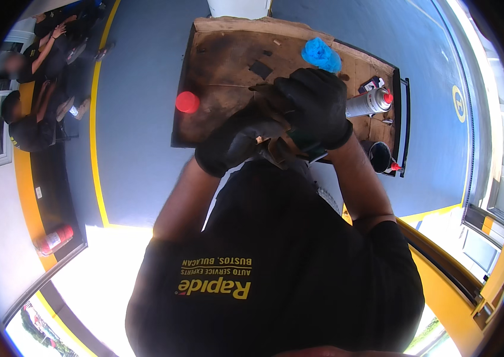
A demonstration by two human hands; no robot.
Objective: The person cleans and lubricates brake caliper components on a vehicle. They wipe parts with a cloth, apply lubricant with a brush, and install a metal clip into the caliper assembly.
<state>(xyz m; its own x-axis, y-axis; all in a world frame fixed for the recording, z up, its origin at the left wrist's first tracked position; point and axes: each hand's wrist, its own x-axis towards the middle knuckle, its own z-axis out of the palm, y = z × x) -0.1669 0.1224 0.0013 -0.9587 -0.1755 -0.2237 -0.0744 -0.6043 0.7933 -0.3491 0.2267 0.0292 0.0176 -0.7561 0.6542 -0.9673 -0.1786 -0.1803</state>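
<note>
Both my hands wear black gloves and meet above a cardboard-covered table (222, 59). My left hand (234, 140) and my right hand (314, 104) are closed together around a small brownish part (271, 147), which the gloves mostly hide. A silver spray can (366, 103) with a red cap lies on the cardboard just right of my right hand. A loose red cap (187, 102) sits to the left of my left hand. A crumpled blue cloth (321, 55) lies beyond my right hand.
A small dark square piece (261, 69) lies on the cardboard. A black round container (380, 156) stands at the table's right near corner. Seated people (38, 65) are at the far left. A red fire extinguisher (55, 239) lies by the left wall.
</note>
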